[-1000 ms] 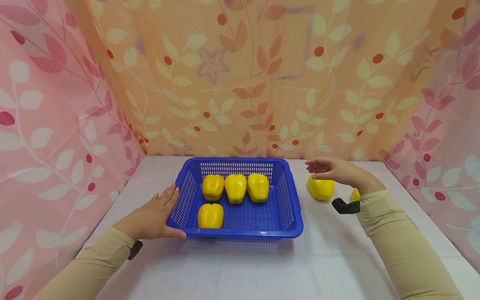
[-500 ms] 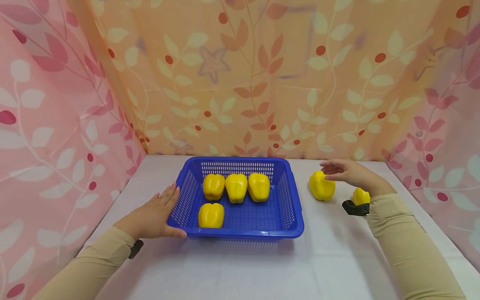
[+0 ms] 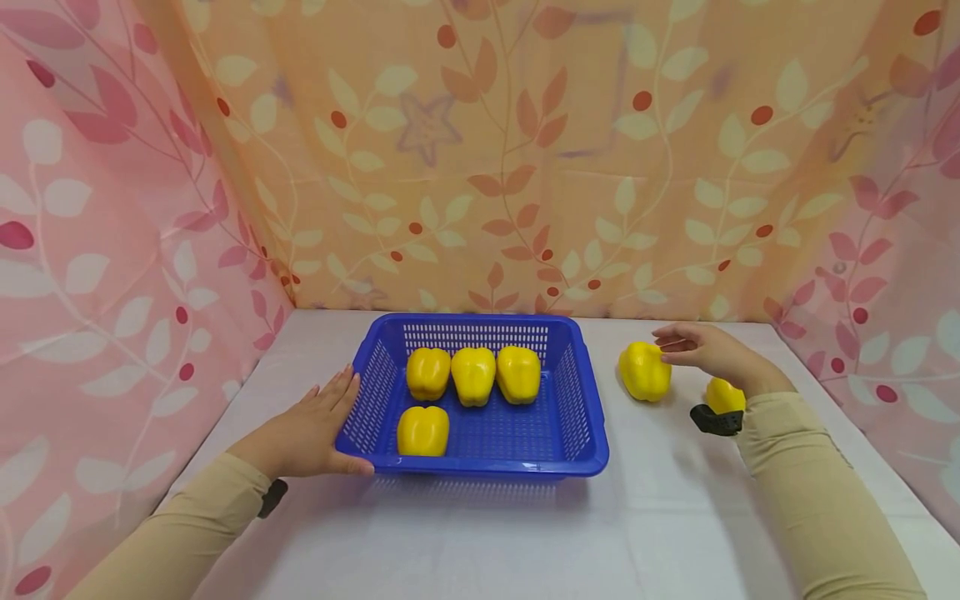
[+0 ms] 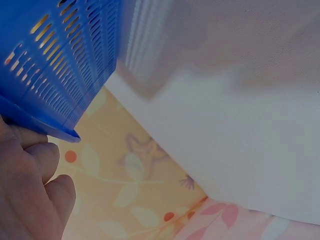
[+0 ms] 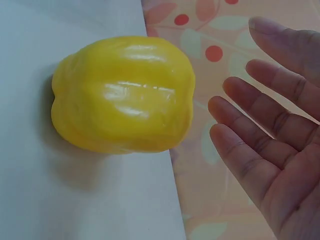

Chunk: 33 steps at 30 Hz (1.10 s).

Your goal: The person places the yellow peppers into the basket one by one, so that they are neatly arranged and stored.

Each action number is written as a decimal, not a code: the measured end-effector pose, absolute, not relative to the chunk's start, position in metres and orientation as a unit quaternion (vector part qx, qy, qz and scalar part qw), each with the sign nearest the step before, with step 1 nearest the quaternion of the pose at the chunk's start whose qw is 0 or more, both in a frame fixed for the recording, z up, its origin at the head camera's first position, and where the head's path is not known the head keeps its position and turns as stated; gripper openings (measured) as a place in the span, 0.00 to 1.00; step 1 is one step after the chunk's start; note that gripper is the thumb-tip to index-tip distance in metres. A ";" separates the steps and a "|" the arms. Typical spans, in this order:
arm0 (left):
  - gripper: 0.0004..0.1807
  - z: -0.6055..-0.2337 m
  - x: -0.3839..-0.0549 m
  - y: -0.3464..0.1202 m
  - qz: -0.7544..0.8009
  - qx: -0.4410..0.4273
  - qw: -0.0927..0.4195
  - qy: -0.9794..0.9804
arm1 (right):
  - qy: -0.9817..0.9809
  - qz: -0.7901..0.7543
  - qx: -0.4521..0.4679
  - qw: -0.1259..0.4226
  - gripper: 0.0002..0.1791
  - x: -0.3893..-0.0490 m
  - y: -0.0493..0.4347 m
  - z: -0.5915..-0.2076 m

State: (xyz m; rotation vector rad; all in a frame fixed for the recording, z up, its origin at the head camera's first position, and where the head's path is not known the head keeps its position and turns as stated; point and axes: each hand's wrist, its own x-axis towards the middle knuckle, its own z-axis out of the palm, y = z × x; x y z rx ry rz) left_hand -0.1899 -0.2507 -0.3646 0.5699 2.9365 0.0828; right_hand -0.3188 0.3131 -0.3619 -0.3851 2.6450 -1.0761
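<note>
A blue basket (image 3: pixel 487 467) holds several yellow bell peppers: a back row including a bell pepper (image 3: pixel 472 375), and another bell pepper (image 3: pixel 422 431) at the front left. My left hand (image 3: pixel 311 429) rests against the basket's left rim, fingers extended, thumb by the front corner. In the left wrist view, its fingers (image 4: pixel 37 150) touch the rim. Right of the basket, a bell pepper (image 3: pixel 645 372) sits on the table. Just right of it is my right hand (image 3: pixel 708 350), holding nothing. The right wrist view shows its spread fingers (image 5: pixel 255 105) apart from that bell pepper (image 5: pixel 125 95).
Another yellow bell pepper (image 3: pixel 723 395) lies farther right, partly hidden by the black wrist strap (image 3: pixel 716 420) and sleeve. The white table (image 3: pixel 480 542) is bounded by a patterned orange curtain (image 3: pixel 450 208) behind and pink curtains at both sides.
My right hand has moved right, from above the bell pepper beside the basket to just off its right side, exposing more of both loose bell peppers. My left hand stays on the basket.
</note>
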 end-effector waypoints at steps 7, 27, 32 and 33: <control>0.68 -0.364 -0.189 -0.250 0.028 0.195 0.073 0.978 | 0.908 -0.377 -0.114 0.141 0.30 -0.320 0.318 -0.369; 0.68 -0.366 -0.190 -0.251 0.028 0.194 0.073 0.978 | 0.904 -0.389 -0.097 0.149 0.40 -0.325 0.313 -0.389; 0.69 -0.365 -0.190 -0.251 0.028 0.191 0.075 0.978 | 0.903 -0.392 -0.096 0.147 0.45 -0.325 0.314 -0.400; 0.69 -0.366 -0.190 -0.251 0.027 0.190 0.075 0.978 | 0.902 -0.394 -0.095 0.147 0.46 -0.325 0.313 -0.402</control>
